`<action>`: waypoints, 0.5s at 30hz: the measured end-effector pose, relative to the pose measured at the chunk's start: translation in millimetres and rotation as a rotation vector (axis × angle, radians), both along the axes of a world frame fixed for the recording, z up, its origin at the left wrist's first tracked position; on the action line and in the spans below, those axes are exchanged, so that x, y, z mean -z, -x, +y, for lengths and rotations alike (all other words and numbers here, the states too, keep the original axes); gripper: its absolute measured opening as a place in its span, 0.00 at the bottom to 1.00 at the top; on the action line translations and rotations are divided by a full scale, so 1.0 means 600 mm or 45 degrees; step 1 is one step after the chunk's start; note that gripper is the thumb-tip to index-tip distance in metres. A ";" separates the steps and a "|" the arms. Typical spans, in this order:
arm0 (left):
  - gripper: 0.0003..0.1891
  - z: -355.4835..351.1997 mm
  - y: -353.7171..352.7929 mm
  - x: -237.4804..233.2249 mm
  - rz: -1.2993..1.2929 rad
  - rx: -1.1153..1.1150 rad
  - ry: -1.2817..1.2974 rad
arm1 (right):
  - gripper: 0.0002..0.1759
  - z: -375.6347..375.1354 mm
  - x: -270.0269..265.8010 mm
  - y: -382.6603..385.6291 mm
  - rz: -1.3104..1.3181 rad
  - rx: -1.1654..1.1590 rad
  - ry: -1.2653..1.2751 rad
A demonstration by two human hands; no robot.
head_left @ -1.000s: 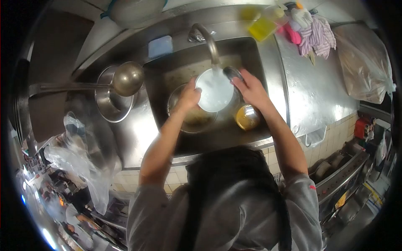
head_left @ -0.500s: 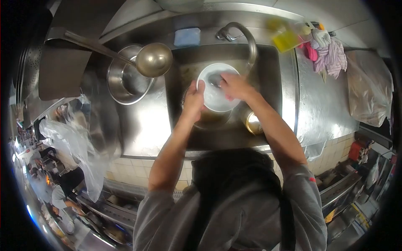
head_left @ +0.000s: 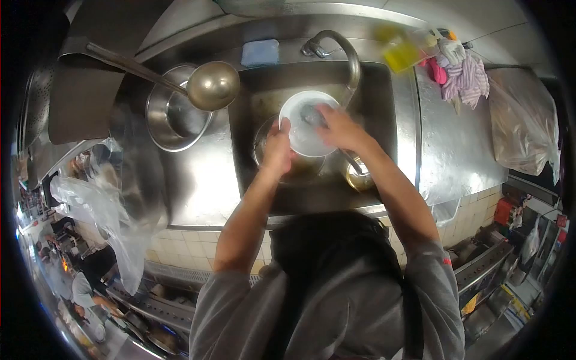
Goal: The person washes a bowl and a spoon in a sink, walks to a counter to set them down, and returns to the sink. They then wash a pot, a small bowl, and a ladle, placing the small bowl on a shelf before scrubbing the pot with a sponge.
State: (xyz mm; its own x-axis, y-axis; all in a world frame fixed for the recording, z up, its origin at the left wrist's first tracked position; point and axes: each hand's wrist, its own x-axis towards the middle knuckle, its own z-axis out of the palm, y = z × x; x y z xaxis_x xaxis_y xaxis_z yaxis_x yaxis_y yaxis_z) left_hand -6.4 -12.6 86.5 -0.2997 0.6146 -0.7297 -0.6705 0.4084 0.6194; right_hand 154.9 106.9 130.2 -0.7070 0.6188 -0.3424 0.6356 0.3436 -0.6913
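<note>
A white bowl [head_left: 302, 138] is held tilted over the sink [head_left: 300, 201], its inside facing me. My left hand [head_left: 278, 149] grips its left rim, thumb over the edge. Inside the bowl my right hand [head_left: 343, 129], blurred by motion, presses a grey scouring pad [head_left: 309, 114] against the surface; its fingers are closed round the pad. Below the white bowl, partly covered by it, a round metal bowl [head_left: 303, 172] sits in the sink. To the right, partly behind my right forearm, is a small gold-coloured round vessel [head_left: 358, 182] with a dark handle across it.
A curved faucet [head_left: 353, 57] reaches over the sink. On the left stand a large ladle [head_left: 213, 86] and a steel pot [head_left: 157, 120]. A blue sponge [head_left: 260, 53] lies behind; a yellow container [head_left: 401, 55], cloths [head_left: 466, 81] and a plastic bag [head_left: 522, 120] are right. Another person [head_left: 84, 291] is far left.
My right hand has shifted slightly inside the white bowl with the pad. The handle at the gold-coloured vessel now shows below my right wrist. The whole view has slid a little.
</note>
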 end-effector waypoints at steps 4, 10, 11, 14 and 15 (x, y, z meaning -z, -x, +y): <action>0.21 -0.011 0.017 0.045 0.066 0.015 -0.077 | 0.28 -0.006 -0.017 -0.063 0.323 0.069 -0.321; 0.24 0.002 0.030 0.037 0.111 0.192 -0.061 | 0.34 -0.031 -0.025 -0.131 0.445 0.855 0.560; 0.25 0.007 0.033 0.026 0.098 0.280 -0.056 | 0.34 -0.044 -0.034 -0.131 0.360 0.892 0.686; 0.25 0.032 0.027 -0.040 0.099 0.484 -0.009 | 0.39 -0.076 -0.036 -0.118 0.395 0.972 1.154; 0.25 0.038 0.026 -0.059 0.108 0.543 0.013 | 0.40 -0.079 -0.036 -0.117 0.366 0.936 1.271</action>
